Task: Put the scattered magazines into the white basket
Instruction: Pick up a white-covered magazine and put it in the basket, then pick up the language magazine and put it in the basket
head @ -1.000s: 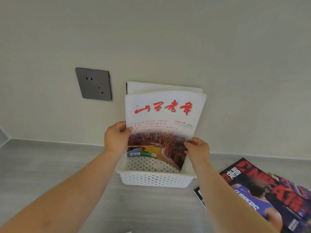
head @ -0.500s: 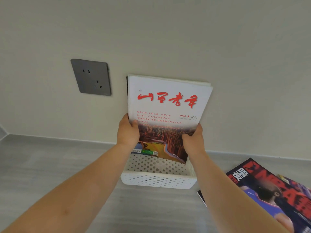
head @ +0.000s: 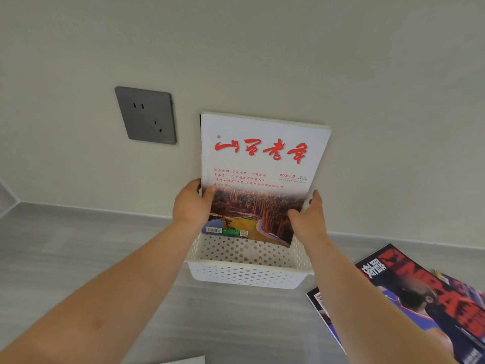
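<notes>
A white perforated basket [head: 246,277] stands on the grey surface against the wall. A white magazine with red characters [head: 262,158] stands upright in it, leaning on the wall, with other magazines' edges showing just behind it. My left hand [head: 191,206] grips its left edge and my right hand [head: 308,218] grips its right edge. A red and black basketball magazine [head: 433,306] lies flat at the lower right on top of other magazines.
A grey wall socket [head: 145,115] is on the wall left of the basket. A corner of white paper [head: 183,361] shows at the bottom edge. The grey surface [head: 78,245] stretches to the left.
The white magazine has been pushed up and back from a forward tilt until it stands against the ones behind it. Both hands moved up and closer to the wall with it.
</notes>
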